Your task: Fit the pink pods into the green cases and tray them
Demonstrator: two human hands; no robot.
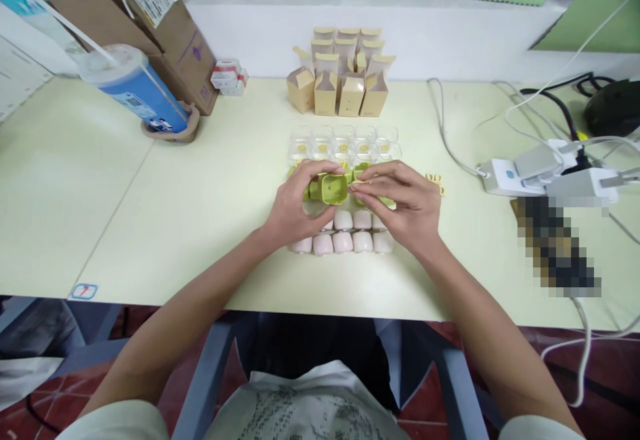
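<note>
My left hand (295, 205) is closed around a small square green plastic cup (335, 189), its open side turned up toward me. Close to the cup's right edge, the fingertips of my right hand (406, 201) are pinched together on a small pale piece, too small to name. More green plastic parts (361, 172) lie behind and between my hands, partly covered by them. Nearer to me stand two rows of glossy pale pink and white rounded pieces (343, 243); my hands hide some of the back row.
Clear plastic covers (344, 147) sit in rows behind my hands, with open cardboard boxes (351, 90) farther back. Small yellow pieces (436, 183) lie to the right. A blue drink cup (145, 97) and a carton (183, 53) stand left; a power strip (510, 177) with cables lies right.
</note>
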